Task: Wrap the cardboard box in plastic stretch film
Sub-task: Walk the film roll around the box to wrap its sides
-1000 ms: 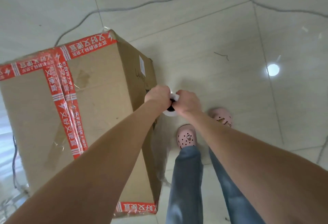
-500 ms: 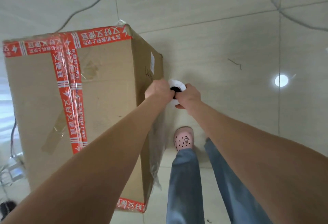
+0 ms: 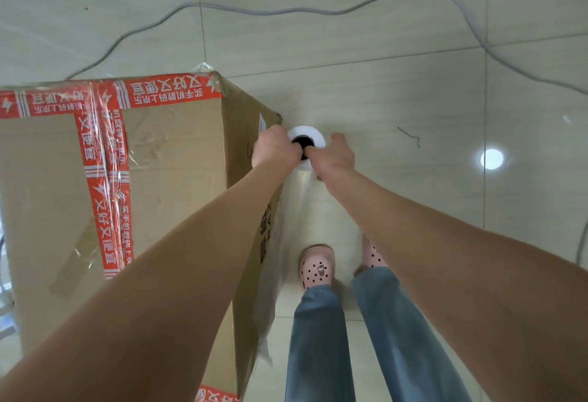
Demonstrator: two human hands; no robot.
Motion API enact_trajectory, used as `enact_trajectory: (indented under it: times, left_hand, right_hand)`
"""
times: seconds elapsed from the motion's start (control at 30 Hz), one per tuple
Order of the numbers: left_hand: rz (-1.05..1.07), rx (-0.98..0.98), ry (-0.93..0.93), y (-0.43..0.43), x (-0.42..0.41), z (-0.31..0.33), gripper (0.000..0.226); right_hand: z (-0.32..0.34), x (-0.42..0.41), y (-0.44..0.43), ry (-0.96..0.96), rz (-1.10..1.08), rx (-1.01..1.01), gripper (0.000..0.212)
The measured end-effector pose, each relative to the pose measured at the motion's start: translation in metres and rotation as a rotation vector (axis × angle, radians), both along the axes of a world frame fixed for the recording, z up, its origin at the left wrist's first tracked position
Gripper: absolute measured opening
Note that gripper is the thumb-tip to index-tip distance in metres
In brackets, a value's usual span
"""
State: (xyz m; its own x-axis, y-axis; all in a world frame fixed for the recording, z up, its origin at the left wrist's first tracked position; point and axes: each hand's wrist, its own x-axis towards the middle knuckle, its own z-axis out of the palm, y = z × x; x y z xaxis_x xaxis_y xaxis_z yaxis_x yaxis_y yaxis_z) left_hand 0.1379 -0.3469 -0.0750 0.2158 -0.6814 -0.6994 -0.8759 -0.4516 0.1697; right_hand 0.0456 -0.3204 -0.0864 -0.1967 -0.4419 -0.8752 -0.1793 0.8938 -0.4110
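A tall cardboard box (image 3: pixel 178 159) sealed with red printed tape stands on the tiled floor at the left. Beside its far right corner I hold an upright roll of stretch film (image 3: pixel 306 140), white with a black core. My left hand (image 3: pixel 275 151) grips the roll's top from the left, fingers curled at the core. My right hand (image 3: pixel 334 155) grips it from the right. Clear film (image 3: pixel 294 226) stretches down from the roll along the box's right side, where it clings loosely.
Grey cables (image 3: pixel 254 13) trail over the floor beyond the box and to the right. My feet in pink dotted clogs (image 3: pixel 316 269) stand just right of the box. A ceiling light glares off a tile (image 3: pixel 491 159) at the right.
Both hands carried the roll forward along the box's right side toward its far corner, drawing out more film. My feet stepped forward too.
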Motion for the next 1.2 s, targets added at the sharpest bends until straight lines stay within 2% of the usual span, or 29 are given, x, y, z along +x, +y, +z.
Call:
enact_trajectory:
  times: [0.07, 0.1, 0.2, 0.3, 0.43, 0.5, 0.57, 0.63, 0.7, 0.9, 1.07, 1.2]
  left_hand:
    - [0.027, 0.001, -0.013, 0.0, 0.001, -0.002, 0.018]
    - [0.018, 0.003, -0.028, -0.001, 0.001, -0.003, 0.021]
    - [-0.097, -0.02, -0.046, -0.011, 0.001, -0.002, 0.026]
    - [-0.313, 0.005, -0.035, -0.029, -0.007, 0.001, 0.029]
    - [-0.434, 0.019, -0.139, -0.048, -0.018, 0.006, 0.02]
    - [-0.425, 0.018, -0.156, -0.054, -0.022, 0.006, 0.022]
    - [-0.415, 0.035, -0.144, -0.058, -0.026, 0.004, 0.022]
    - [-0.459, 0.066, -0.118, -0.062, -0.03, 0.004, 0.023]
    - [-0.546, 0.099, -0.078, -0.071, -0.034, 0.001, 0.028]
    - [-0.59, 0.14, -0.076, -0.098, -0.038, 0.004, 0.018]
    - [-0.465, 0.118, -0.073, -0.119, -0.021, 0.007, 0.018]
    - [-0.434, 0.12, -0.156, -0.132, -0.007, 0.006, 0.016]
  right_hand:
    - [0.001, 0.002, -0.009, -0.168, -0.156, 0.117, 0.045]
    - [0.001, 0.002, -0.014, -0.18, -0.158, 0.116, 0.042]
    - [-0.002, 0.001, -0.024, -0.08, -0.046, 0.03, 0.037]
    - [-0.002, -0.002, -0.03, -0.02, 0.111, -0.072, 0.028]
    - [-0.001, -0.016, -0.037, 0.098, 0.243, -0.135, 0.021]
    - [-0.003, -0.02, -0.038, 0.135, 0.176, -0.093, 0.031]
    - [-0.007, -0.018, -0.039, 0.009, -0.032, 0.025, 0.047]
    - [-0.009, -0.015, -0.041, -0.119, -0.193, 0.113, 0.051]
    - [-0.01, -0.018, -0.048, -0.137, -0.209, 0.121, 0.047]
    - [-0.008, -0.027, -0.07, 0.052, 0.035, -0.041, 0.025]
    - [0.002, -0.023, -0.1, 0.178, 0.327, -0.188, 0.017]
    - [0.003, -0.008, -0.118, 0.235, 0.376, -0.233, 0.015]
